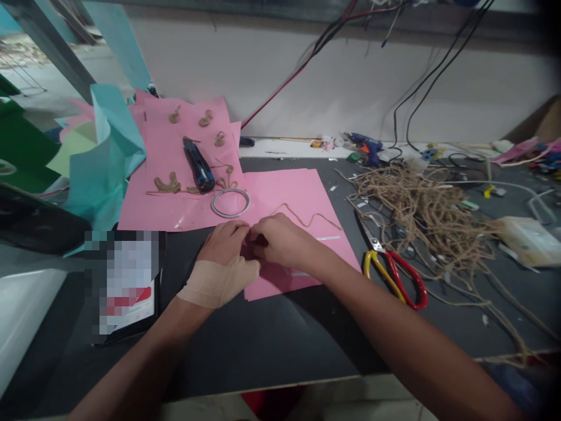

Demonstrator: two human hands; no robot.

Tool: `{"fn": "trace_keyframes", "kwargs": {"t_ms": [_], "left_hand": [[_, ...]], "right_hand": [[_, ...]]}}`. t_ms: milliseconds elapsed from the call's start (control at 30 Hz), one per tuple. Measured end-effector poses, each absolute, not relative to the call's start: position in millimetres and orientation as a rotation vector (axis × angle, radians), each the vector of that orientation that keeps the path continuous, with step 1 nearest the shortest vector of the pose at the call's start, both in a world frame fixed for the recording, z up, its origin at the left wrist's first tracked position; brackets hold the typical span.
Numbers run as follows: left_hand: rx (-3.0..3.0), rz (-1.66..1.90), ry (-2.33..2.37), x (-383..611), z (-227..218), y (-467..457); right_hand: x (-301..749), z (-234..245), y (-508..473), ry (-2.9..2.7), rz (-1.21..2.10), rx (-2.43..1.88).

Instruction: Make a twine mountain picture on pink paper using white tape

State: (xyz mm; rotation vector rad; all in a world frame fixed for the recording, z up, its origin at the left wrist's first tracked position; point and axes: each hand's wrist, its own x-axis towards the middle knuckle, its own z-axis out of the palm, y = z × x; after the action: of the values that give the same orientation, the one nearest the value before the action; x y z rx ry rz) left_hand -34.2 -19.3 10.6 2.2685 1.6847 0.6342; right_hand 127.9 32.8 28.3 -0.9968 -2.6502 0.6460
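Over the edge of a pink sheet [302,190], my two hands meet at the fingertips. A beige bandage wraps the palm and wrist of my left hand [223,251]; its fingers are bent and closed, and what they grip is hidden. Pinched beside it is my right hand [278,237], with a thin piece of twine [311,224] leading out from behind its knuckles and lying in a zigzag on the sheet. The held end of the twine cannot be seen. A grey ring [230,215] lies just beyond my left fingers.
Several small twine curls [167,183] and a utility knife [198,165] rest on another pink sheet [162,140]. Scissors [390,263] lie right of my hands, near a twine heap [421,204]. A tablet [131,286] is at left. A glue gun [368,146] sits by the wall.
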Motion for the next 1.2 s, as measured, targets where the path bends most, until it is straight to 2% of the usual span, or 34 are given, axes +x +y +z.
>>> {"fn": "trace_keyframes", "kwargs": {"t_ms": [1200], "left_hand": [[2.267,0.539,1.713,-31.2,17.4,-20.0]], "right_hand": [[123.1,34.3,36.0,-2.922,0.387,-0.929]]}}
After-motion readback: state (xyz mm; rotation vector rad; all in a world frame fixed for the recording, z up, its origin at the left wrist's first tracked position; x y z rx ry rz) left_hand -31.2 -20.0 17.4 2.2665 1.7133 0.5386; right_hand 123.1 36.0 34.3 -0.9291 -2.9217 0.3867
